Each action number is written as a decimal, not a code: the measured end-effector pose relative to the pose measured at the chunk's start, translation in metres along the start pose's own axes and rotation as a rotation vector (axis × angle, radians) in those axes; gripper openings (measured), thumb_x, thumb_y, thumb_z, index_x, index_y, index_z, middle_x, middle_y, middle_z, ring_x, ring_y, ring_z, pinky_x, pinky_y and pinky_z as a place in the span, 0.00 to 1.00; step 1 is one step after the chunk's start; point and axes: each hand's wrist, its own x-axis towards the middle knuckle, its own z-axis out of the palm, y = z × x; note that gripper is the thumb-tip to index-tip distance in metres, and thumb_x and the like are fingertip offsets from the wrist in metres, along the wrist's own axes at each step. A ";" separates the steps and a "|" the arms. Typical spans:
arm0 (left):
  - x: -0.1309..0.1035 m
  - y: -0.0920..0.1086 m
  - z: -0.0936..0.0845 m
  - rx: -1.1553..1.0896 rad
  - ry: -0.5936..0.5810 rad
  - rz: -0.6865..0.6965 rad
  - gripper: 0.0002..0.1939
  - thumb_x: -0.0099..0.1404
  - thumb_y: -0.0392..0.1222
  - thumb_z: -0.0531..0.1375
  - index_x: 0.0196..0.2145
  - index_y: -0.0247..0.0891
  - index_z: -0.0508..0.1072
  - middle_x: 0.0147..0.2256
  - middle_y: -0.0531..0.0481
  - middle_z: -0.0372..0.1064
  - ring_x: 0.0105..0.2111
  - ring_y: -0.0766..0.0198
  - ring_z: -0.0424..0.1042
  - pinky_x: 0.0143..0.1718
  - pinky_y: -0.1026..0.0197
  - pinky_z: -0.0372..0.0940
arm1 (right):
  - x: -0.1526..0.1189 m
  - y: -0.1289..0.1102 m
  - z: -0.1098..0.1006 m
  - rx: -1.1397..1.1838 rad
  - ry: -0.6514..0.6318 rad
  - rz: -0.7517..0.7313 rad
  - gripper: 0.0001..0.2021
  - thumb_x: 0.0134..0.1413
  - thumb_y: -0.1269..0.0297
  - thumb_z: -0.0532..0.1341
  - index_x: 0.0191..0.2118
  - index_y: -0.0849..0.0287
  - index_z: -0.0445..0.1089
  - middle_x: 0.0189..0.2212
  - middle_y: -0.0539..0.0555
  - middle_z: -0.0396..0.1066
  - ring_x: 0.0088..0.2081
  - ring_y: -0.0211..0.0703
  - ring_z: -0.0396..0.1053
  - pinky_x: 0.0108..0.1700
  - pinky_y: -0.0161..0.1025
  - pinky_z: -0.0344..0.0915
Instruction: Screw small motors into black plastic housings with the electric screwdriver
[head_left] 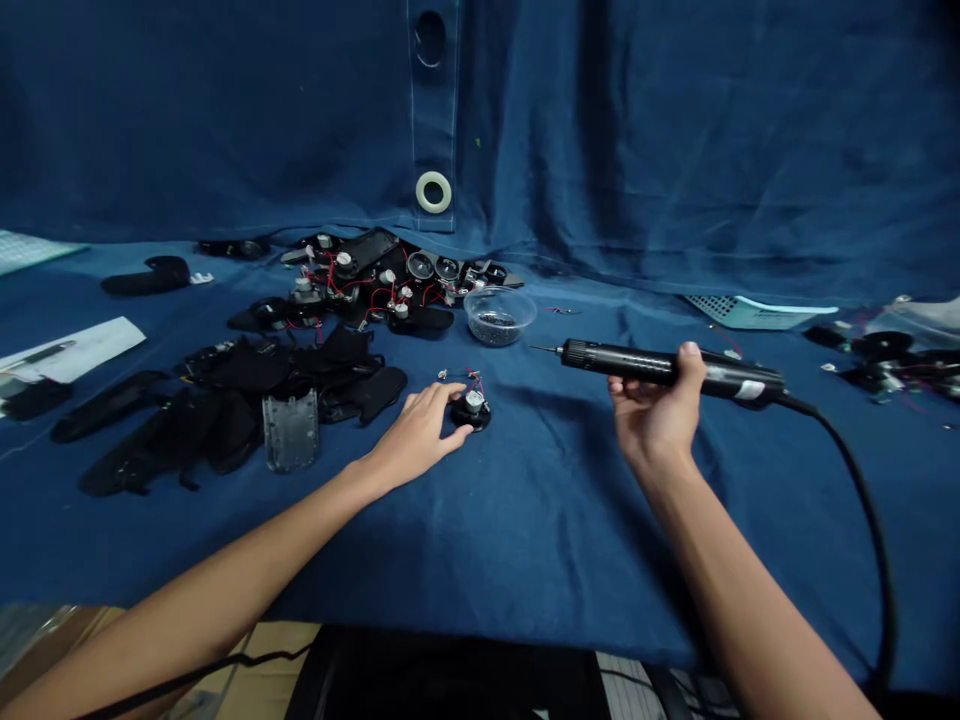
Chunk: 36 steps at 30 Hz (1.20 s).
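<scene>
My right hand point(664, 405) is wrapped round a black corded electric screwdriver point(622, 362), held level above the cloth. Its thin bit points left, toward the clear bowl. Low on the cloth, my left hand point(427, 425) grips the left side of a small round black part with a silver motor point(474, 402) and red wires, thumb in front and fingers behind. Just beyond that part stands a clear plastic bowl point(501, 316) with many tiny dark pieces in it, probably screws.
Behind the left hand lies a heap of black housings with motors and red wires point(375, 280). Black shell pieces point(225, 400) and a grey translucent cover point(291, 430) lie left. A light-blue basket point(765, 312) and more wired parts point(892, 360) are at right. The screwdriver's cord point(862, 490) hangs down right.
</scene>
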 end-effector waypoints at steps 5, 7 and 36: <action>-0.001 0.002 -0.001 0.039 -0.019 0.011 0.22 0.67 0.45 0.59 0.56 0.43 0.59 0.52 0.45 0.63 0.53 0.52 0.63 0.53 0.49 0.58 | -0.006 -0.001 0.001 0.017 -0.012 0.019 0.18 0.55 0.49 0.59 0.26 0.59 0.63 0.17 0.45 0.57 0.21 0.33 0.60 0.25 0.32 0.68; 0.000 0.002 -0.001 0.046 -0.012 0.014 0.21 0.67 0.45 0.59 0.55 0.43 0.60 0.51 0.45 0.63 0.52 0.52 0.63 0.53 0.49 0.58 | -0.008 0.000 0.001 0.013 -0.030 0.016 0.18 0.54 0.48 0.60 0.26 0.59 0.62 0.18 0.45 0.57 0.21 0.33 0.60 0.25 0.33 0.68; -0.027 0.075 -0.055 -0.677 -0.038 0.201 0.19 0.71 0.41 0.48 0.25 0.39 0.70 0.25 0.51 0.65 0.29 0.63 0.65 0.40 0.55 0.60 | -0.007 -0.018 0.000 0.292 -0.240 0.437 0.23 0.55 0.42 0.57 0.28 0.59 0.55 0.22 0.45 0.51 0.23 0.30 0.54 0.18 0.27 0.57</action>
